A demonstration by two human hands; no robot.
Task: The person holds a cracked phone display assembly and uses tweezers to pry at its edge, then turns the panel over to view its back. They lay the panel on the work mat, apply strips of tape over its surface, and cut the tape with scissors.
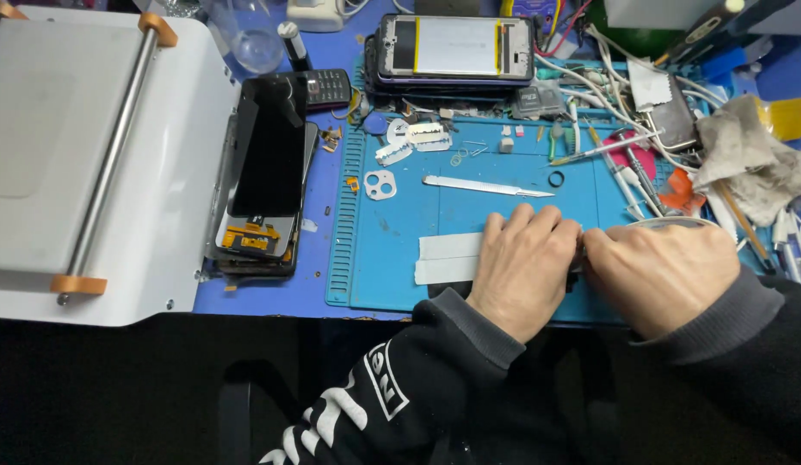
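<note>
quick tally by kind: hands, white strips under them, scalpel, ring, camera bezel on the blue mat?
Hands: 2, left hand and right hand
White strips: 2, upper strip and lower strip
Scalpel: 1
Black ring: 1
Camera bezel: 1
Total: 7, all on the blue mat

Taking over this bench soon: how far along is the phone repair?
Done: a phone lies opened at the back, and loose small parts sit on the blue mat. In hand: left hand and right hand press on white strips. Left: the black screen lies apart, unmounted.
</note>
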